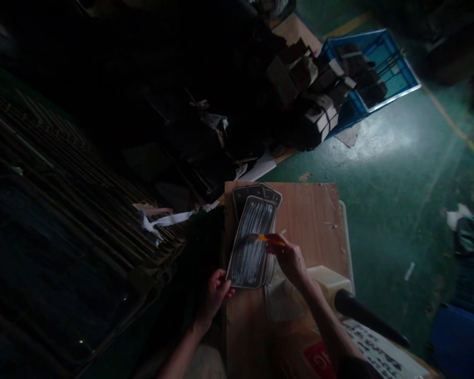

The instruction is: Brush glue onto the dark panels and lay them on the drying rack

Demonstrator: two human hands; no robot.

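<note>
Item: one dark panel (247, 266), rounded corners, pale rim, face streaked lengthwise with a whitish coating. It lies at a slant on top of similar panels (240, 195), near the left edge of a wooden table (308, 216); the stack presumably serves as a raised bed for the work.

Hands: two, apart. The left hand (218, 292) pinches the panel's near left corner, apparently to steady it and keep the fingers off the wet face. The right hand (291, 261) is closed around an orange-handled brush (272, 240), its head over the panel's middle; the grip seems suited to long strokes.

Adjacent: a pale plastic container (331, 279) beside the right forearm, probably placed there for easy reach.

Writing: a red label (319, 360) with pale letters, the last seemingly "G"; a white sheet (377, 345) with dark characters, illegible. No brand can be made out.
</note>
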